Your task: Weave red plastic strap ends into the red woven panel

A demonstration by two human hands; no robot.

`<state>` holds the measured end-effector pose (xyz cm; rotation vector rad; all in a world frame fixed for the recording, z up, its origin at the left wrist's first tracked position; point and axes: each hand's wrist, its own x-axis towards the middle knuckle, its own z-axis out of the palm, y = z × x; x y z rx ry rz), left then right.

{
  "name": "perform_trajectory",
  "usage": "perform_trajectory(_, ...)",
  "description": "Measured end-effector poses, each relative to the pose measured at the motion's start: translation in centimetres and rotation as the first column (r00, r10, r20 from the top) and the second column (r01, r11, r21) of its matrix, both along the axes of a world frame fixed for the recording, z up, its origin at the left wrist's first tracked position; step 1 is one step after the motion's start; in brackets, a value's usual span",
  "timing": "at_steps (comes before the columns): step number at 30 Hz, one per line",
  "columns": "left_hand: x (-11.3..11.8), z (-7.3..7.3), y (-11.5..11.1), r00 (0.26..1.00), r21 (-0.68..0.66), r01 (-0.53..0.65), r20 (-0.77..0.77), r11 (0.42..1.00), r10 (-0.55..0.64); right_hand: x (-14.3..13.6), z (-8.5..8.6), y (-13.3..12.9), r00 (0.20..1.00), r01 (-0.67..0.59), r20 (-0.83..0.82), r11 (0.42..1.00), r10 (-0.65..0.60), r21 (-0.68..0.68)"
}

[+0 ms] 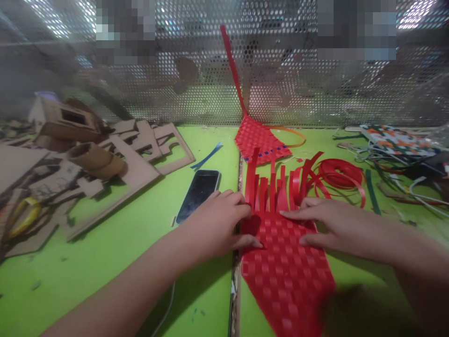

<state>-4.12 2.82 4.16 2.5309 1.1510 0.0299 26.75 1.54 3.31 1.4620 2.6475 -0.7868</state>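
A red woven piece (287, 271) lies in front of me, with loose red strips (264, 194) standing up from its far edge. My left hand (229, 217) rests at its left edge, fingers bent beside the leftmost strip and the thumb on the weave, apart from the fingers. On the right side, my right hand (326, 224) touches the weave, index finger stretched along the base of the strips and thumb lower down. Neither hand is closed around anything. Behind lies a smaller red woven piece (261, 138) with blue marks and one long upright strip.
A phone (198, 196) lies left of the weave, near a blue strip (206, 156). Cardboard pieces (140, 164) cover the left side. A red strip coil (340, 173), cords and a multicoloured woven piece (396, 140) sit at right. Perforated metal (210, 89) stands behind.
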Motion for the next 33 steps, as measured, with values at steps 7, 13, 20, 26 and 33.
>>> perform_trajectory(7, 1.9, -2.0, -0.3, 0.971, 0.151, 0.197, 0.110, 0.969, -0.214, -0.4, 0.1, 1.2, 0.999, -0.041, 0.002, 0.999, 0.041, -0.034)
perform_trajectory(13, 2.5, -3.9, 0.0, 0.934, 0.165, 0.261, 0.207, 0.951, -0.292, 0.0, -0.1, 1.7, 0.999, -0.010, -0.033, 1.000, 0.010, -0.008)
perform_trajectory(20, 2.7, -3.7, -0.1, 0.943, 0.084, 0.238, 0.219, 0.968, -0.251, 0.2, 0.2, 1.9, 1.000, -0.016, 0.012, 1.000, 0.016, -0.016)
perform_trajectory(26, 2.8, -3.7, 0.0, 0.949, 0.098, 0.245, 0.179, 0.964, -0.260, 0.2, 0.6, 2.0, 0.999, -0.043, -0.020, 0.998, 0.042, -0.051)
perform_trajectory(33, 3.2, -3.7, -0.5, 0.961, 0.192, 0.266, 0.025, 0.945, -0.276, -0.3, 0.4, 2.0, 0.997, -0.059, -0.055, 0.997, 0.062, 0.045)
